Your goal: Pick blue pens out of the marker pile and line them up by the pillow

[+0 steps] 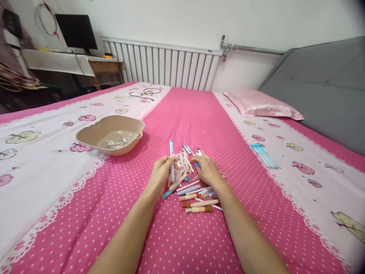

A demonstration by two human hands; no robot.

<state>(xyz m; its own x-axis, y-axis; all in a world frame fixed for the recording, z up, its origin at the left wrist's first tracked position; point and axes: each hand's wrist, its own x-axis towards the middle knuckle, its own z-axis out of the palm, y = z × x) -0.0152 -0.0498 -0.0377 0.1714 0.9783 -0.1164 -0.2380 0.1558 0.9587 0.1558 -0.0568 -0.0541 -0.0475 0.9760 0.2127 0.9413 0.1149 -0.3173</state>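
Observation:
A light blue pen (172, 152) stands nearly upright in my left hand (162, 170), pinched between thumb and fingers. My right hand (208, 171) reaches into the right side of a heap of pens and pen parts, its fingers closed on a small blue pen part (197, 164). Below and between the hands lie pink, white and blue barrels and thin white refills (188, 186). Beige pens with brown ends (199, 209) lie nearest me. My right hand covers part of the heap.
A beige plastic basin (114, 131) with small white pieces inside stands to the left on the bed. Several light blue pens (265, 156) lie in a row at the right. Farther off are a pink pillow (264, 103), a black cable (148, 92) and a radiator (165, 62).

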